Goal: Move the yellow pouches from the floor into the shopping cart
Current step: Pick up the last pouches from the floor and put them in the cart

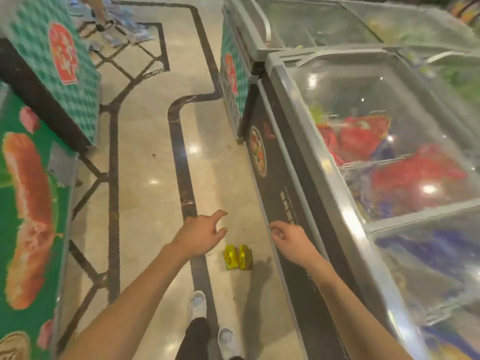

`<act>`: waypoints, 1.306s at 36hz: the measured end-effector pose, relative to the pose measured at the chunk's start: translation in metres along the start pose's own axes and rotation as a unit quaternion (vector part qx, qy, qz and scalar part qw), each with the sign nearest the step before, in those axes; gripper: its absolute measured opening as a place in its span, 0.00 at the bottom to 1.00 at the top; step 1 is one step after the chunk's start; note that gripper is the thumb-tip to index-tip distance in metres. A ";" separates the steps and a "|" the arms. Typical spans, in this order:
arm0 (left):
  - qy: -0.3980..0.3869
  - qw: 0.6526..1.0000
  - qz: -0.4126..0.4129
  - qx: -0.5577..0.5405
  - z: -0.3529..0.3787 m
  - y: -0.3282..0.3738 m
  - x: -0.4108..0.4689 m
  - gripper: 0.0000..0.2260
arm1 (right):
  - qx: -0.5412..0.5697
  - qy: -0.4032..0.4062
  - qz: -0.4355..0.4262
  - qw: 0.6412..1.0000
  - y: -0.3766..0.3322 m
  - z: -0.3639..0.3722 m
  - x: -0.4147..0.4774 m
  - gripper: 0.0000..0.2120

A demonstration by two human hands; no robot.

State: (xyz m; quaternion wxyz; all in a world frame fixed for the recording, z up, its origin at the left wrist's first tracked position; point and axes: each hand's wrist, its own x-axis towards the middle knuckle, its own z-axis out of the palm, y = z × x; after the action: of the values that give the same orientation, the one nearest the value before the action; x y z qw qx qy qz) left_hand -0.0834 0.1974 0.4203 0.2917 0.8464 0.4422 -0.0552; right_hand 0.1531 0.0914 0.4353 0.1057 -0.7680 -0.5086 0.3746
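Note:
Two yellow pouches (238, 257) stand side by side on the polished floor, close to the base of the freezer on the right. My left hand (201, 233) hovers above and to the left of them, fingers spread, holding nothing. My right hand (289, 236) hangs above and to the right of them, in front of the freezer's dark side, fingers loosely curled and empty. No shopping cart is in view.
A long glass-topped chest freezer (345, 203) runs along the right. A green display stand (31, 203) flanks the left. My white shoes (197, 305) are on the floor just behind the pouches. Another person's feet (100, 20) stand among scattered packets far up the aisle.

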 end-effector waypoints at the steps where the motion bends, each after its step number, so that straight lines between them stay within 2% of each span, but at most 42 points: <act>1: -0.010 1.000 0.001 -0.007 0.005 -0.006 0.011 0.20 | 0.001 -0.009 0.013 1.000 0.003 0.008 0.008 0.15; 8: -0.063 0.998 -0.004 -0.021 0.064 -0.052 0.077 0.20 | -0.030 -0.053 0.060 0.996 0.040 0.073 0.070 0.08; 18: -0.171 0.979 -0.085 -0.077 0.203 -0.110 0.154 0.21 | -0.056 -0.170 0.137 0.974 0.128 0.175 0.164 0.15; 26: -0.232 0.957 -0.135 -0.112 0.341 -0.146 0.205 0.23 | -0.084 -0.182 0.164 0.966 0.221 0.274 0.237 0.11; 30: -0.240 0.956 -0.141 -0.097 0.414 -0.163 0.239 0.23 | -0.057 -0.178 0.183 0.965 0.264 0.325 0.278 0.10; 36: -0.223 0.957 -0.142 -0.118 0.502 -0.180 0.286 0.25 | -0.030 -0.143 0.176 0.973 0.318 0.391 0.335 0.18; 41: -0.246 0.942 -0.159 -0.163 0.546 -0.184 0.312 0.16 | -0.051 -0.150 0.165 0.973 0.354 0.432 0.362 0.22; 47: -0.258 0.946 -0.155 -0.121 0.551 -0.184 0.321 0.11 | -0.110 -0.169 0.201 0.959 0.368 0.454 0.374 0.13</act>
State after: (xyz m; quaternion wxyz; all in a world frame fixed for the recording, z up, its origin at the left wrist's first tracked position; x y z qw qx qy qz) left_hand 0.0574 0.2089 -0.2286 0.4839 0.6828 0.4807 -0.2618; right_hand 0.1766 0.1443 -0.2556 -0.1446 -0.7869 -0.3918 0.4543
